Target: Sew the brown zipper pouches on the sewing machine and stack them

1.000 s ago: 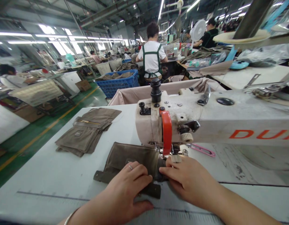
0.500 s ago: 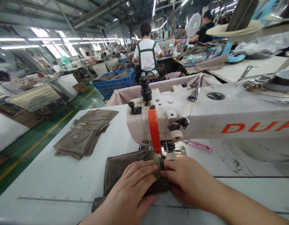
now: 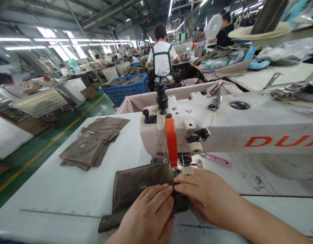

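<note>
An olive-brown fabric piece [image 3: 128,184] with a small dark label lies on the sewing machine table, its right edge under the needle area of the sewing machine [image 3: 180,135]. My left hand [image 3: 148,213], with a ring on one finger, rests flat on the fabric, fingers stretched toward the presser foot. My right hand [image 3: 204,193] is just right of the needle area, its fingers closed on the fabric's right edge. The fingertips of both hands nearly meet there. The presser foot is partly hidden by the orange guard [image 3: 171,140] and my right fingers.
A stack of similar fabric pieces [image 3: 89,145] with a zipper on top lies at the table's left. Pink thread snips [image 3: 218,160] lie behind my right hand. A ruler scale [image 3: 62,213] runs along the front. Beyond stand a blue crate [image 3: 126,89] and a seated person [image 3: 161,59].
My left hand has shifted slightly right and down, uncovering the label on the fabric. My right hand stays by the needle area. The view has shifted slightly.
</note>
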The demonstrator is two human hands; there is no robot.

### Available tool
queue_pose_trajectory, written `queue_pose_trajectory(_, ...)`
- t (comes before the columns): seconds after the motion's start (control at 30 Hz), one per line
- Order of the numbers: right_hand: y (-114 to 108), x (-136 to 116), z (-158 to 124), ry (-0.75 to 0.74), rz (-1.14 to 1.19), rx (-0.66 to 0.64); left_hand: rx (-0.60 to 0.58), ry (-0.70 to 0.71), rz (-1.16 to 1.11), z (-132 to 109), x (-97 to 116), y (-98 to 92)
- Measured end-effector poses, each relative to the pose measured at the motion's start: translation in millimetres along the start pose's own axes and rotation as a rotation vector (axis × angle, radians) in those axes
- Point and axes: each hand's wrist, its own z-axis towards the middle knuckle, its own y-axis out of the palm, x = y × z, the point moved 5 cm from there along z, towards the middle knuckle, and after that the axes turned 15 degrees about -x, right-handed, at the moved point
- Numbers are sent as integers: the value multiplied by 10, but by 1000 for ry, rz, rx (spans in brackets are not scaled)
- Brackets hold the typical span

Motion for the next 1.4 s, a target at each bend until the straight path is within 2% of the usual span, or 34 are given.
queue_pose_trajectory(0.07,45,-21,7,-24,-34,2,34,9,-16,-6,-19,3)
queue_pose_trajectory(0.2,89,-9,15,-7,-67,13,11,-6,-80,41,-92,-24)
queue_pose_trajectory(0.47,178,98,61,127,-93,-11,28,0,-129,185,-332,-94)
queue_pose_trajectory(0.83,152,151,112,238,-91,-52,38,-4,-36,350,-546,-94)
queue_pose_trajectory(0.9,106,152,86,231,-63,-9,38,12,-14,352,-570,-90)
queue_pose_trajectory(1.07,-92,238,-22,285,-143,259,142,118,19,287,-668,-110)
queue_pose_trajectory(1.13,-123,263,-22,293,-199,289,151,146,-38,259,-728,-110)
queue_pose_trajectory(1.27,-107,301,32,323,-238,219,141,105,-179,244,-814,-125)
queue_pose_trajectory(1.4,-75,353,45,404,-249,134,131,116,-186,274,-808,-137)
